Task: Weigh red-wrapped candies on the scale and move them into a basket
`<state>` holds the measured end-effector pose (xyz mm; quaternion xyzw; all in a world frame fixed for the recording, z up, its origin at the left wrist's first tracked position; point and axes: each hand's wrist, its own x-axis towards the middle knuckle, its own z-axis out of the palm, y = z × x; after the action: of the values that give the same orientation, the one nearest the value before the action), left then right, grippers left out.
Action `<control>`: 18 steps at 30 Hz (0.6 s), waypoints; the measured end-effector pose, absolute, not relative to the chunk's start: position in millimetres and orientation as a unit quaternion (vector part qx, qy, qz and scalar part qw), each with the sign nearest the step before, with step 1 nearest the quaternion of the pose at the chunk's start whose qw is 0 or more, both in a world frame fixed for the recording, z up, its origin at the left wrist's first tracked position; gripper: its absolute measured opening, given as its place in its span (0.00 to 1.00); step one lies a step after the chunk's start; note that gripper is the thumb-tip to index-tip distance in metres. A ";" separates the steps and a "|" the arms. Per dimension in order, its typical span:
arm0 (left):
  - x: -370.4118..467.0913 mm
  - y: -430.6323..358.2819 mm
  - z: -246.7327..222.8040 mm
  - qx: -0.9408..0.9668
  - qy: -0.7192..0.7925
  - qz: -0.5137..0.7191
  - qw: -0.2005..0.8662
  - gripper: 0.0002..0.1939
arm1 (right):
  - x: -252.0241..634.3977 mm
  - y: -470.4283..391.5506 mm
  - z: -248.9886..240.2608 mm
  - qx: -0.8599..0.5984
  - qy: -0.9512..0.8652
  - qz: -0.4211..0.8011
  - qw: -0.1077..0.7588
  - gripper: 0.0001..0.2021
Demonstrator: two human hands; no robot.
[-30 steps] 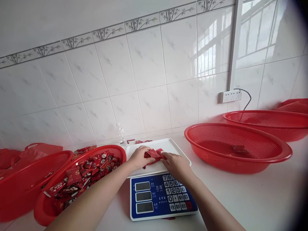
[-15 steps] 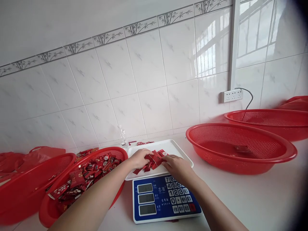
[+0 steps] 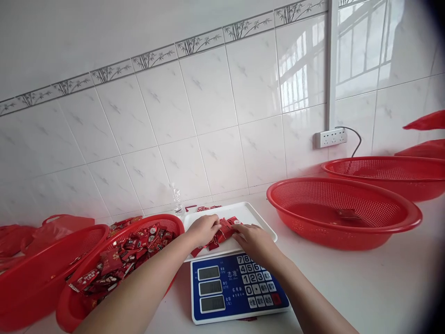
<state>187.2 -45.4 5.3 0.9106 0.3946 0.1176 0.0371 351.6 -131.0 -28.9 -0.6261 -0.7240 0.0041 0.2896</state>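
Several small red packets (image 3: 227, 228) lie in a loose row on the white tray (image 3: 259, 215) of the weighing scale. My left hand (image 3: 206, 230) has its fingers bent and closed on the packets at the row's left part; its fingertips are partly hidden. From the right, my right hand (image 3: 256, 240) holds the row's right end between thumb and fingers. In front of the tray is the scale's blue keypad panel (image 3: 239, 290), partly covered by my right wrist. A red basket (image 3: 178, 222) heaped with similar packets (image 3: 135, 253) stands beside my left forearm.
A red basket (image 3: 295, 227) with a packet inside stands at right, another basket (image 3: 385, 185) behind it. One more basket (image 3: 21, 297) is at far left, near red plastic bags (image 3: 66, 225). A clear bottle (image 3: 176, 199) stands by the tiled wall, which carries a power socket (image 3: 331, 138).
My left hand has shifted slightly over the packets, and my right hand stays at their right end. A piece of red plastic has come into view at the right edge. The view has moved slightly.
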 end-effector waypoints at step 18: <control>184.9 -34.3 22.3 0.740 0.499 0.271 0.360 0.17 | 359.6 -126.1 -30.6 -0.685 -0.644 -0.102 0.325 0.16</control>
<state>184.9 -34.3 22.3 0.7404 0.4990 0.2709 0.3599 359.6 -126.1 -30.6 -0.6854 -0.6436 -0.1015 0.3252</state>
